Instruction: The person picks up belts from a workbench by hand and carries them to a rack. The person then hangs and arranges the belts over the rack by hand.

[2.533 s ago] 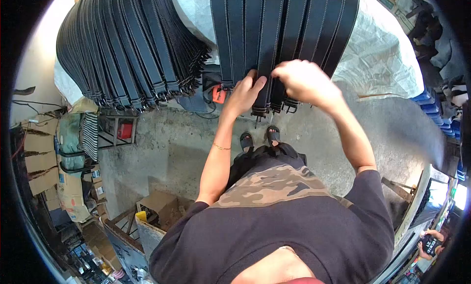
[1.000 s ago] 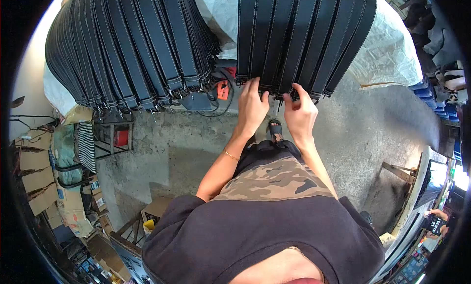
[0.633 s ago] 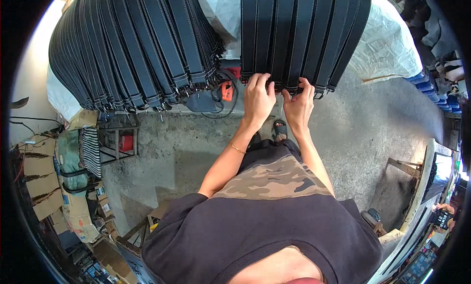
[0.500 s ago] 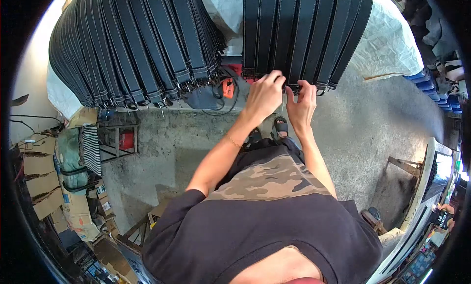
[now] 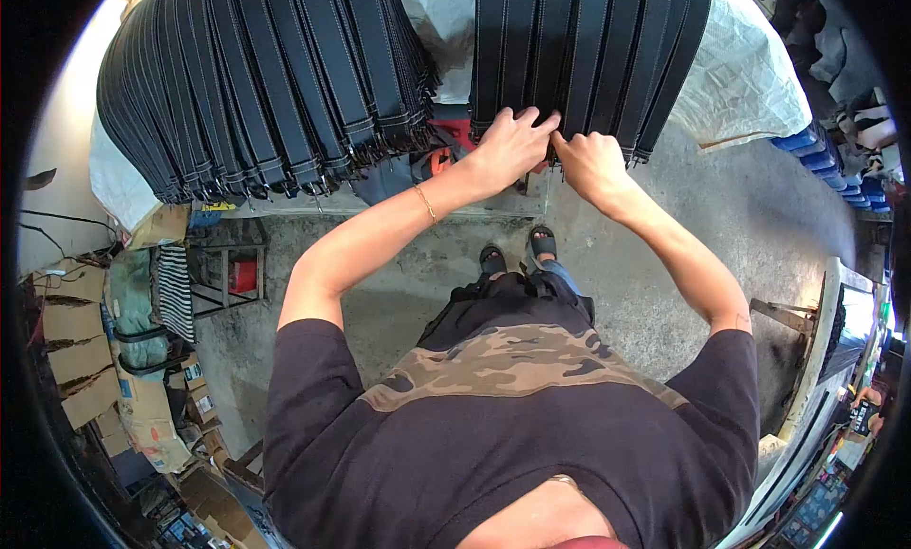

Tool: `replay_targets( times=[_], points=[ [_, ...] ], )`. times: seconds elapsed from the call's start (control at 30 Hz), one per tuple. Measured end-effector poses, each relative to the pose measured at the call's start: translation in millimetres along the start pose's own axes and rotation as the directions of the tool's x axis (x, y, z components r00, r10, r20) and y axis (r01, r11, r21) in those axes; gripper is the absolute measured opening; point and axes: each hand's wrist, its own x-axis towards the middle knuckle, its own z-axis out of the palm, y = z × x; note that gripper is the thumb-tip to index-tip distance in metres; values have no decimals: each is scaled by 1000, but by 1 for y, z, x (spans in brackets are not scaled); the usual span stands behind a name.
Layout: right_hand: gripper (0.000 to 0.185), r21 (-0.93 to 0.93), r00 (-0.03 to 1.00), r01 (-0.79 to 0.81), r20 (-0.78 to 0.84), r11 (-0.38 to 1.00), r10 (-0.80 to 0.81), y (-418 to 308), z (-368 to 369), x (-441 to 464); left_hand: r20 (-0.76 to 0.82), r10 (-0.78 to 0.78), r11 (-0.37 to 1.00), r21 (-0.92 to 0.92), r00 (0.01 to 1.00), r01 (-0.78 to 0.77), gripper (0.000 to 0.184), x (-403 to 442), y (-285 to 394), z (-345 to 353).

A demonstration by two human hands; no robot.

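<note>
Black straps with pale stitching [image 5: 588,55] hang side by side over a white woven sheet [image 5: 745,84], metal fittings at their lower ends. My left hand [image 5: 512,150] is at those ends, fingers bent against the straps. Close beside it on the right, my right hand [image 5: 590,165] has its fingers curled at the strap ends. The fingertips of both hands are partly hidden, and what they grip is too small to make out. A larger bundle of similar black straps [image 5: 266,84] hangs to the left.
An orange object [image 5: 440,160] lies behind the gap between the bundles. Cardboard boxes [image 5: 81,340] and a metal frame with a red item [image 5: 243,276] stand left. Blue stacked items [image 5: 824,160] are at right. Another person [image 5: 865,411] shows at the far right edge.
Both hands have moved up slightly and closer together at the strap ends. My elbows have swung outward, and my right hand's fingers have curled in.
</note>
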Motion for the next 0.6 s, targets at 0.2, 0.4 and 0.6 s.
replay_targets(
  times=[0.2, 0.4, 0.6],
  points=[
    [35, -148, 992, 27, 124, 989, -9, 5, -4, 2, 13, -57, 997, -58, 998, 57, 39, 2, -15, 3],
    [43, -240, 979, 112, 193, 964, -66, 9, 3, 12, 82, 3, 1000, -20, 997, -2, 41, 18, -17, 9],
    [23, -224, 971, 122, 228, 967, -70, 7, 14, 19, 21, -30, 998, -49, 999, 31, 42, 19, -24, 11]
  ],
)
